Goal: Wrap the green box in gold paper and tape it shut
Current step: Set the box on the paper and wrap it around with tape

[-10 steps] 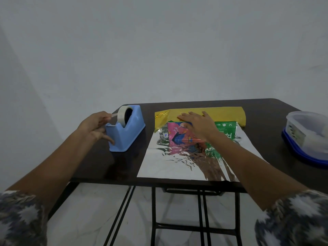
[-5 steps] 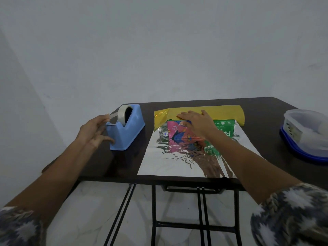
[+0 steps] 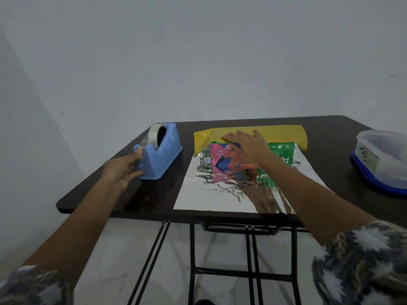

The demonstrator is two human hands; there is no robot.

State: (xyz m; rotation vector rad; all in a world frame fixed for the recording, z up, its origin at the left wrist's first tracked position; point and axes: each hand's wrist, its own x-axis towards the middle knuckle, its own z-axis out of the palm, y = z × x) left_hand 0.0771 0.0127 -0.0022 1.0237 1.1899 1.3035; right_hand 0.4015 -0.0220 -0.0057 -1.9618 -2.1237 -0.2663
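On the dark table (image 3: 154, 201), far half: the green box (image 3: 283, 151) lies with its long axis left to right, on the silver underside of the gold paper (image 3: 282, 133). The paper's far edge is folded up over the box top.
Right hand (image 3: 248, 145): flat with straight fingers, pressing the gold flap onto the box top and gripping nothing.
Left hand (image 3: 123, 170): at the near end of the blue tape dispenser (image 3: 160, 155), fingertips touching it under the cutter. Whether they pinch the tape end cannot be told.
Key relation: the dispenser stands left of the box, near but apart, so the left hand is the nearer one to the tape.
Coming move, judged: a strip would have to travel rightward to the flap edge the right hand pins.
Far right: a plastic tub (image 3: 383, 155), well apart from the box.
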